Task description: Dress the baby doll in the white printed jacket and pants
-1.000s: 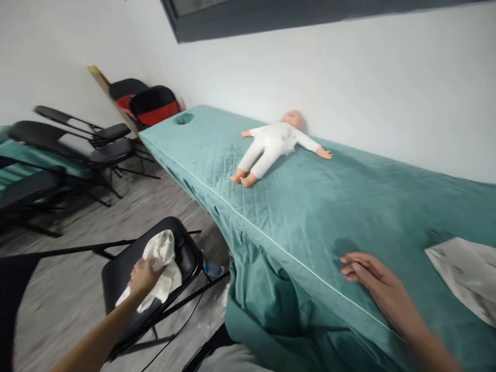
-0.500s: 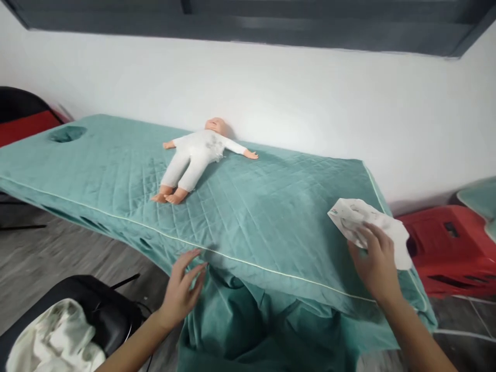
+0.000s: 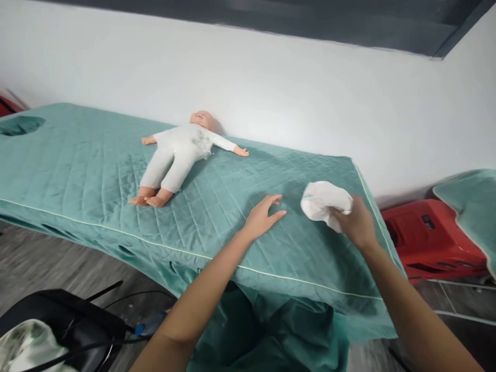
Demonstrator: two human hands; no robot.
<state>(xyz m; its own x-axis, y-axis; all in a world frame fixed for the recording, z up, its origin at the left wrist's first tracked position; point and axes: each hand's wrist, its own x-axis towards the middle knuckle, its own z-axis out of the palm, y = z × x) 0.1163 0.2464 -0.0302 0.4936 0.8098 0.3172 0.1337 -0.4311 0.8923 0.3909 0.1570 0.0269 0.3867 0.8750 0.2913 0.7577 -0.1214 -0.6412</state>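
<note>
A baby doll (image 3: 180,153) in white clothes lies on its back on a teal quilted bed (image 3: 96,170), its head near the white wall. My right hand (image 3: 355,223) is closed on a white folded diaper (image 3: 324,203), held just above the bed near its right end. My left hand (image 3: 262,218) rests flat on the quilt, fingers stretched out, a little left of the diaper and to the right of the doll's feet.
A black chair (image 3: 73,323) stands at the lower left with a crumpled white cloth (image 3: 27,347) on it. A red plastic object (image 3: 430,240) sits on the floor right of the bed. Another teal-covered surface (image 3: 470,204) shows at the far right.
My left hand left the cloth on the chair, passed the bed's front edge and now lies on top. My right hand took hold of the diaper and moved it left, bunched up.
</note>
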